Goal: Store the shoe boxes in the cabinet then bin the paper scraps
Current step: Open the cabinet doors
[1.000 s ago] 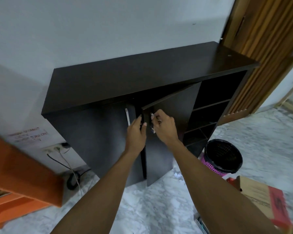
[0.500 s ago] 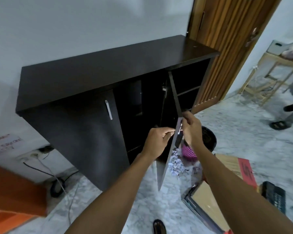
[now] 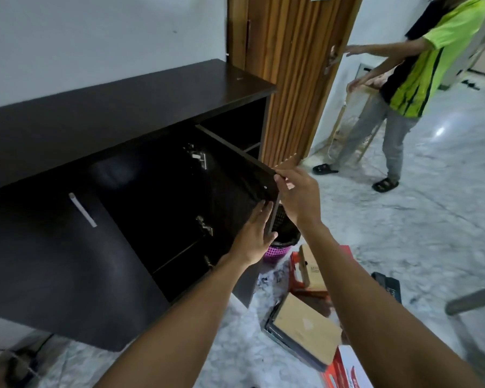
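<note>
The dark cabinet (image 3: 123,107) stands against the wall with its right door (image 3: 235,175) swung wide; dark shelves show inside. My right hand (image 3: 297,197) grips that door's free edge near its top corner. My left hand (image 3: 254,233) lies flat, fingers straight, against the door's inner face. On the floor to the right lie shoe boxes: a brown-lidded one (image 3: 305,323), a red one (image 3: 311,270) behind it, and a red-and-white one (image 3: 345,368) at the bottom edge. Paper scraps (image 3: 272,278) are scattered by the door's foot. A pink bin (image 3: 283,242) with a black liner sits partly hidden behind the door.
The cabinet's left door, with a silver handle (image 3: 83,210), is closed. A person in a yellow-green shirt (image 3: 420,65) stands at the wooden room door (image 3: 291,65). A black object (image 3: 387,284) lies on the marble floor to the right.
The right cabinet door has swung from nearly closed to wide open. My left hand went from its edge to its inner face. The view turned right, bringing the person into sight.
</note>
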